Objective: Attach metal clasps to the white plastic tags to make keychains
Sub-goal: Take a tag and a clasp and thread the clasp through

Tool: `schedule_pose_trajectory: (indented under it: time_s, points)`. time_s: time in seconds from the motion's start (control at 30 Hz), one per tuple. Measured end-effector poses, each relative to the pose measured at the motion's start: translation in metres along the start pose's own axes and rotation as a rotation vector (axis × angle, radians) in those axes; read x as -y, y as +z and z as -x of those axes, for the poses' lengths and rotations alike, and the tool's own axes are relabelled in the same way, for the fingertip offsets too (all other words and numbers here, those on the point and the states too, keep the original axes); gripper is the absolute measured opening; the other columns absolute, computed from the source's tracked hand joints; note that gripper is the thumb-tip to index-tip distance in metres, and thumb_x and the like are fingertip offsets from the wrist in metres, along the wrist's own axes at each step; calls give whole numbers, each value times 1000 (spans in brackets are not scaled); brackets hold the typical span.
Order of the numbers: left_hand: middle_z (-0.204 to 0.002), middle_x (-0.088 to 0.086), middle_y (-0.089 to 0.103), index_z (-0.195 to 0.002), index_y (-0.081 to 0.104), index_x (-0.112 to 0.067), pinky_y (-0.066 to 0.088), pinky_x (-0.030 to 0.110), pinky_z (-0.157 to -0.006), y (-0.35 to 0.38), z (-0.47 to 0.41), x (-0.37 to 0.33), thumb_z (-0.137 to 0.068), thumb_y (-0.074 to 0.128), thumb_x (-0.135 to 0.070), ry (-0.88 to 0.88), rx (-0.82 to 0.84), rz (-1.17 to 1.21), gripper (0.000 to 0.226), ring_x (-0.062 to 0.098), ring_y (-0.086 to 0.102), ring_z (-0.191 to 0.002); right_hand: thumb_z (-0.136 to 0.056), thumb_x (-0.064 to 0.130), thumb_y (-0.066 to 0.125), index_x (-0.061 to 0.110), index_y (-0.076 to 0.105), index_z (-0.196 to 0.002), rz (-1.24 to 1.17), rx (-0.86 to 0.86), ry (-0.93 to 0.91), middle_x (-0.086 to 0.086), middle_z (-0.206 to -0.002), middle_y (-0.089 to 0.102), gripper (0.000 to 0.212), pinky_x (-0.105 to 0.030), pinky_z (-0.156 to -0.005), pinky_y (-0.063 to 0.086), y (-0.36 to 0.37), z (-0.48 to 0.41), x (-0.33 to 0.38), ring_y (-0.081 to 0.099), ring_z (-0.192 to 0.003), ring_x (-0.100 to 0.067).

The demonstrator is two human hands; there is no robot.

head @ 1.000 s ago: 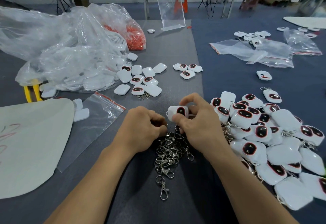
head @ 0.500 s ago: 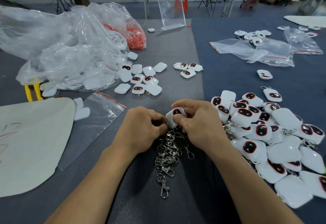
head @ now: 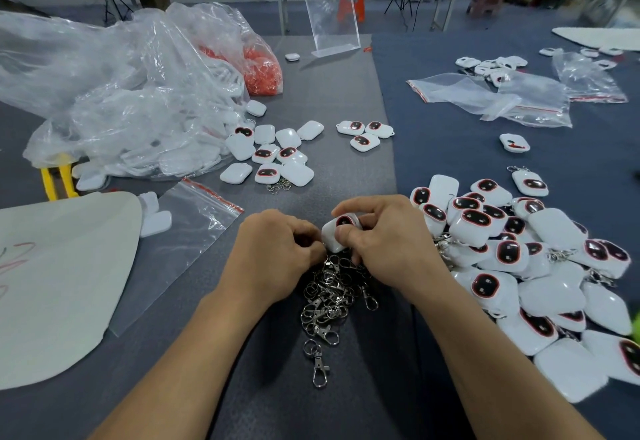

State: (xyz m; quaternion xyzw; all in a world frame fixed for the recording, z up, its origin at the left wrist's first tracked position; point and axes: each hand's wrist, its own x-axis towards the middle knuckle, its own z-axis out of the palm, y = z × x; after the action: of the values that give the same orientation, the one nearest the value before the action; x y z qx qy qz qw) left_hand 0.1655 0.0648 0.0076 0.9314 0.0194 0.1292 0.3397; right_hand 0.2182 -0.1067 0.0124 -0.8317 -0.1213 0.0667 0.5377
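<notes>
A: Dozens of parts lie on one table (head: 346,93). The plastic bag (head: 121,110) at far left spills bare tags (head: 273,155), the finished keychains (head: 519,266) are heaped at right, and the clasp pile (head: 332,297) sits centre, between the wrists. Which step is this?

B: Looks like fitting a clasp. The right hand (head: 384,238) grips one tag (head: 337,235), thumb and fingers curled round it, dark face up, just above the clasp pile. The left hand (head: 273,259) has its fingers curled in tight, tips meeting at the tag's lower left corner. Can't tell what they pinch, it's hidden.

A: A ring going onto the tag's loop?

B: Probably. The loop itself is too small to see.

A: How to do it well?

B: Keep the right hand as the fixed clamp and let only the left hand work. Turn the loop corner toward the left fingertips. Lift both clear of the pile so loose clasps don't snag. Feed the ring fully through, not halfway.

A: Main risk?

B: The ring slips out of the pinch, or it catches a second clasp. Check that it swings free before adding it to the heap.
</notes>
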Motion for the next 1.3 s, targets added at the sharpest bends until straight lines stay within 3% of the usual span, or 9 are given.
schedule_pose_trajectory:
  time_s: [0.1,0.33,0.5,0.67,0.8,0.93,1.1,1.2,1.3]
  points:
    - [-56,-14,63,-71,77,-30,39,15,-49,0,0,-1,-66,68,-40,6,-24,7,15,5,56,-51,-87,10,73,25,76,-94,-85,14,48,9,-52,66,17,-18,-42,42,3,3,-1,57,-39,-9]
    - [-58,-12,67,-73,75,-31,45,15,-52,-1,0,-4,-70,72,-26,8,-113,193,7,4,60,-50,-92,-3,67,8,72,-100,-469,-1,166,-10,-54,61,14,-20,-38,37,3,4,3,46,-37,-13]
    - [-71,-10,75,-86,79,-42,53,23,-62,-3,-6,0,-68,81,-26,-46,-58,456,24,6,67,-62,-92,-5,65,2,72,-98,-662,52,291,-14,-67,67,11,-20,-37,32,-6,1,7,48,-43,-15]
    - [-74,-6,77,-83,80,-35,52,16,-65,-4,-7,-1,-73,88,-17,-62,-16,537,22,4,69,-66,-91,-4,63,-1,72,-99,-733,93,356,-13,-72,71,12,-19,-37,31,-11,1,9,49,-43,-14]
    - [-64,-6,72,-77,80,-27,44,15,-57,-6,-7,-5,-72,88,-15,-73,25,527,15,2,56,-56,-91,-5,62,-1,72,-98,-721,106,333,-13,-69,69,13,-19,-37,28,-12,3,11,48,-41,-13]
    - [-67,20,69,-76,80,-15,42,25,-60,-13,-7,-7,-75,86,-14,-106,169,560,6,12,52,-59,-91,-4,63,2,73,-97,-713,118,301,-11,-67,68,14,-20,-37,27,-12,4,11,48,-41,-13]
    - [-64,1,71,-71,80,-34,41,24,-56,-14,-6,-3,-72,88,-18,-97,149,283,19,6,51,-56,-91,-4,64,4,72,-97,-663,44,242,-21,-66,62,13,-21,-35,30,3,10,10,45,-42,-20]
    - [-64,-4,67,-75,79,-30,43,28,-54,-11,-2,-3,-74,85,-22,-21,78,136,9,7,54,-55,-91,-6,62,4,71,-99,-669,6,203,-17,-59,62,15,-21,-35,34,11,12,12,47,-40,-20]
    - [-64,0,71,-80,81,-25,44,28,-53,-9,0,-6,-77,84,-17,-39,7,310,9,6,54,-56,-93,-7,59,1,70,-100,-794,14,241,-17,-66,67,15,-22,-35,36,7,11,15,52,-41,-16]
